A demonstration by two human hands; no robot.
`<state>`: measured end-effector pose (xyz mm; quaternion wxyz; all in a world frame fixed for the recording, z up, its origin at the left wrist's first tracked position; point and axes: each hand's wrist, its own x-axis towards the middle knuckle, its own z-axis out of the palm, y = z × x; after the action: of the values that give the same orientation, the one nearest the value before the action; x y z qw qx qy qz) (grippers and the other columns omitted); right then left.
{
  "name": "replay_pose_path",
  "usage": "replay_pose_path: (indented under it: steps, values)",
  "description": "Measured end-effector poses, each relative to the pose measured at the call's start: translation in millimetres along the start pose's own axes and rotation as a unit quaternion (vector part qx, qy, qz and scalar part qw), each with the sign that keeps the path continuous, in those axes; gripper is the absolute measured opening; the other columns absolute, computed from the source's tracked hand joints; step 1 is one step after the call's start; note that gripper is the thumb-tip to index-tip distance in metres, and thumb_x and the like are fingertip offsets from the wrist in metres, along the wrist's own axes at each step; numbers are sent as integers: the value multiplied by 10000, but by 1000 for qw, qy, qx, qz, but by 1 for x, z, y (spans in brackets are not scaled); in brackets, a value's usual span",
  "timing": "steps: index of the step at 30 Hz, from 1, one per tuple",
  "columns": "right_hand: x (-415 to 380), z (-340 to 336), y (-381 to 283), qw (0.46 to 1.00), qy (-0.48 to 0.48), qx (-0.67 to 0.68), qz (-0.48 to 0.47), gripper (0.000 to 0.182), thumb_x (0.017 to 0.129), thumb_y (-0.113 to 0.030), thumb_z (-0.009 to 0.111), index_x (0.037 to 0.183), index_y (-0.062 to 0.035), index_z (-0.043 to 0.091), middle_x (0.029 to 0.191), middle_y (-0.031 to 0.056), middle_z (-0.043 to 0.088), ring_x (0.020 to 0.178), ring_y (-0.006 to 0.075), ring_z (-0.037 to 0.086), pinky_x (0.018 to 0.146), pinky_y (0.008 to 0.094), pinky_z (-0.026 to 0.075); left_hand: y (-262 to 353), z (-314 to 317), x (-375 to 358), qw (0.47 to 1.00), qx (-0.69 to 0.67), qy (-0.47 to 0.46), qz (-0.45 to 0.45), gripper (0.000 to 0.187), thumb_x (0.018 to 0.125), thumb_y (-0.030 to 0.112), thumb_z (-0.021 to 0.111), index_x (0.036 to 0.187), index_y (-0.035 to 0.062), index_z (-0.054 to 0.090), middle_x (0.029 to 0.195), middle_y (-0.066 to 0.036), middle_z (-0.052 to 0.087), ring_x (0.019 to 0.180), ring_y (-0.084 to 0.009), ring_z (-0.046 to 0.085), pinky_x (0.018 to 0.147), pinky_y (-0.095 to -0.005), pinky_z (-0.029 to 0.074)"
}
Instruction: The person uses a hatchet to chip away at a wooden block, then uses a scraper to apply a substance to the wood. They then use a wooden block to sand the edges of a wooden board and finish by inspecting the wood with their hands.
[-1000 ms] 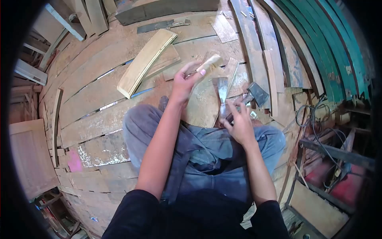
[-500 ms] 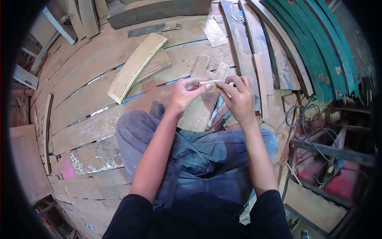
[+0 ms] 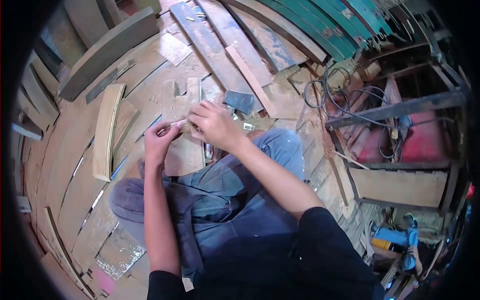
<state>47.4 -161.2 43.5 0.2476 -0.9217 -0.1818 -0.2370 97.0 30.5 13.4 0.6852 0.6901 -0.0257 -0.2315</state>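
Note:
A small pale strip of wood (image 3: 184,127) spans the gap between my hands, above my crossed legs. My left hand (image 3: 161,141) pinches its near end between thumb and fingers. At the other end, my right hand (image 3: 216,125) is closed, its curled fingers hiding part of the strip. Below them lies a flat board (image 3: 186,157) with a notched far end. Past my right knuckles rests a dark flat blade-like piece (image 3: 239,102). A slim tool (image 3: 208,151), partly hidden, lies beneath my right wrist.
To the left lies a curved pale wooden piece (image 3: 107,131). Long planks (image 3: 220,50) stretch ahead, with green slats (image 3: 320,27) beyond. Looped cable (image 3: 325,92) hangs by a metal frame (image 3: 395,111) on the right. Gaps run between the floorboards.
My view has swung to the right, so the floor pieces appear farther left. The right hand has closed over more of the strip, and the dark blade-like piece has come into sight.

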Motion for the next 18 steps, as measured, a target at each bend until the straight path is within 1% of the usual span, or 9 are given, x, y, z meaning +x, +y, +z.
replay_pose_path:
  steps: [4,7,8,10,11,12,13,15,18]
  values:
    - [-7,-4,-2,1000,-3,25,17,400,590,-119,795,947,-42,632,988,71,600,888,269,602,747,391,521,-5,3,4,1000,1,17,15,286,895,132,696,1095,-71,663,955,-90,664,873,-144,653,826,-285,564]
    - [-11,-13,-6,998,28,57,20,399,593,-123,798,950,-46,636,1010,73,612,933,270,614,753,382,529,-7,-6,10,997,29,57,51,310,896,148,700,1104,-78,658,958,-95,663,872,-142,649,822,-273,556]
    - [-14,-13,-1,997,37,47,40,282,699,-138,737,953,-48,653,1023,86,638,1015,271,613,790,382,533,-8,-7,11,995,-43,80,39,316,872,143,728,1115,-51,671,928,-78,680,844,-123,643,782,-236,505]
    - [-23,-21,35,994,94,-23,53,245,758,-126,693,987,-46,659,959,108,658,980,274,636,770,389,530,-3,-6,11,996,-25,82,39,312,868,136,728,1116,-44,674,938,-76,677,860,-125,637,795,-239,499]
    - [-22,-37,38,944,153,103,273,226,820,-107,633,1036,-50,662,855,112,651,879,245,643,724,366,518,2,-11,7,995,-11,96,38,310,866,133,729,1117,-40,675,944,-74,676,867,-126,634,802,-241,495]
    - [-31,-29,72,885,257,98,377,280,832,-84,625,1106,-36,652,887,114,636,827,214,612,675,349,499,12,-9,2,990,71,104,56,316,853,114,737,1122,-40,673,965,-73,675,876,-124,629,813,-249,494]
    - [-19,-52,70,862,357,94,348,358,807,-71,656,1160,-15,632,966,133,613,798,208,582,676,350,494,9,-7,1,991,28,102,84,320,845,106,744,1125,-33,673,967,-69,674,876,-121,627,807,-243,492]
    - [-18,-74,58,893,272,27,359,399,775,-59,683,1168,-15,634,1065,161,587,866,242,585,741,348,499,8,4,1,989,-39,85,118,342,821,86,764,1137,-8,673,957,-46,673,871,-116,622,782,-229,484]
    - [-31,-46,37,981,127,33,143,365,792,-89,689,1156,-74,661,1079,148,585,953,281,566,860,378,483,3,5,2,992,-13,75,104,271,831,111,754,1067,-9,700,929,-20,681,851,-108,619,773,-232,484]
